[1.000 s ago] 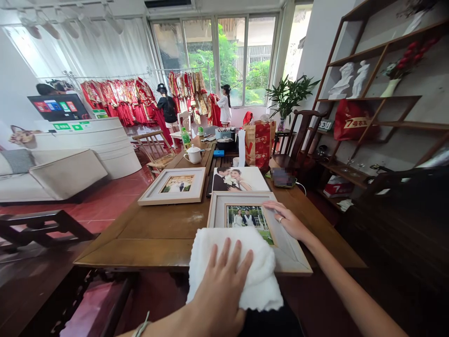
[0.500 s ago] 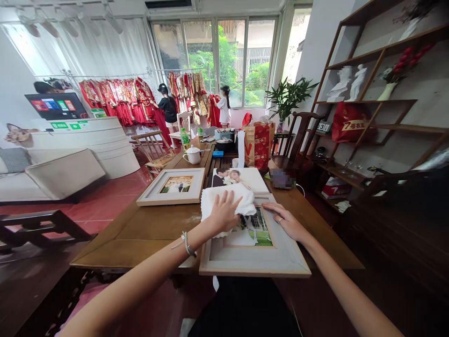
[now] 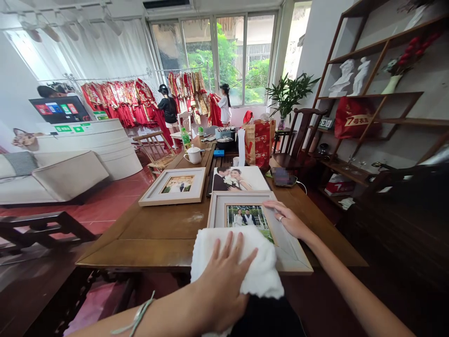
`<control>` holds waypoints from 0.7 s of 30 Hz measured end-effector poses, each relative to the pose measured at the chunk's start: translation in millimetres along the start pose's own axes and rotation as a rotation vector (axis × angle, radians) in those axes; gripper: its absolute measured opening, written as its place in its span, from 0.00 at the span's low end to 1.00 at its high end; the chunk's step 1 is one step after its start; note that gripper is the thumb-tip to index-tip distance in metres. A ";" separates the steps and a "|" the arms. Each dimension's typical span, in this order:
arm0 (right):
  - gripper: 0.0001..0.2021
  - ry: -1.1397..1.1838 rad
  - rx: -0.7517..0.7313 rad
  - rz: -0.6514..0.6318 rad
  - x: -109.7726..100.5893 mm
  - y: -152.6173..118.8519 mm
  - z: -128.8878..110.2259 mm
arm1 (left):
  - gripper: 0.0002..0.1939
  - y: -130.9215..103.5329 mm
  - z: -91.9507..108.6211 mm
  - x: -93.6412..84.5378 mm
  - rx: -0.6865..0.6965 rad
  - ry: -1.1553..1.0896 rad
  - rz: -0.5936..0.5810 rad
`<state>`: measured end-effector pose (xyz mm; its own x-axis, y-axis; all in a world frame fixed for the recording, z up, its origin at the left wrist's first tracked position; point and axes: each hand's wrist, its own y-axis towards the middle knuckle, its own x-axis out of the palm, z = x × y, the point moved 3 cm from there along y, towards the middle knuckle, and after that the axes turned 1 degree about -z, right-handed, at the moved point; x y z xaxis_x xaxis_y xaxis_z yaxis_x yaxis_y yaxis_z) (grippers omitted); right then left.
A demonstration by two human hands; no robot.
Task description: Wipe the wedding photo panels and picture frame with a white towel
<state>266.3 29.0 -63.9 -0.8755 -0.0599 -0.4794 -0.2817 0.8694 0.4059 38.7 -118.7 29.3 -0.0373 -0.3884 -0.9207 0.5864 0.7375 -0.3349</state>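
My left hand (image 3: pixel 228 267) lies flat with fingers spread on a white cloth (image 3: pixel 259 267), pressing it over the near left part of a picture frame (image 3: pixel 294 255). The cloth hangs past the frame's near edge and covers its lower left corner. Inside the frame is a wedding photo (image 3: pixel 245 216) of a couple outdoors, partly hidden by the cloth. My right hand (image 3: pixel 289 220), wearing a ring, rests with fingers outstretched on the right side of the frame, the fingertips near the photo's upper right corner.
Another framed photo (image 3: pixel 150 191) lies to the left on the wooden table (image 3: pixel 140 245). Behind my frame are a wedding print (image 3: pixel 257 179), a white teapot (image 3: pixel 193 154), a red paper bag (image 3: pixel 261 145) and a blurred device (image 3: pixel 285 177). Two people stand by red garments at the back.
My left hand and the cloth have moved toward me, from the frame's upper left to its near edge, uncovering the couple in the photo. My right hand stays on the frame's right side.
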 end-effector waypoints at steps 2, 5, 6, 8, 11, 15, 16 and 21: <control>0.24 0.000 0.000 -0.003 0.0 -0.2 -1.0 | 0.41 25.5 -12.0 1.2 -0.033 0.075 0.079; 0.24 0.001 0.005 -0.004 -0.1 -0.3 -2.1 | 0.40 68.9 -40.8 -7.9 -0.125 0.194 0.213; 0.24 -0.001 0.010 -0.003 -0.2 -0.2 -2.1 | 0.39 81.4 -50.6 -13.9 -0.161 0.225 0.274; 0.23 -0.003 0.021 0.001 -0.3 0.2 -1.7 | 0.38 101.6 -64.7 -25.4 -0.169 0.271 0.342; 0.24 -0.005 0.025 0.008 -0.2 0.3 -0.6 | 0.36 114.9 -69.0 -35.5 -0.141 0.288 0.352; 0.24 -0.017 0.015 0.014 -0.1 -0.5 0.8 | 0.32 96.3 -43.3 -31.0 -0.085 0.232 0.205; 0.24 -0.017 0.012 0.015 0.0 -0.8 1.1 | 0.32 85.4 -33.6 -28.6 -0.066 0.211 0.153; 0.24 -0.016 0.019 0.016 0.6 -1.5 2.5 | 0.33 17.9 7.1 -23.2 0.002 0.112 -0.065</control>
<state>267.1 28.9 -66.7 -0.8733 -0.0384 -0.4857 -0.2604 0.8793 0.3988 55.9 -100.3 46.1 -0.1648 -0.3710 -0.9139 0.5817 0.7117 -0.3938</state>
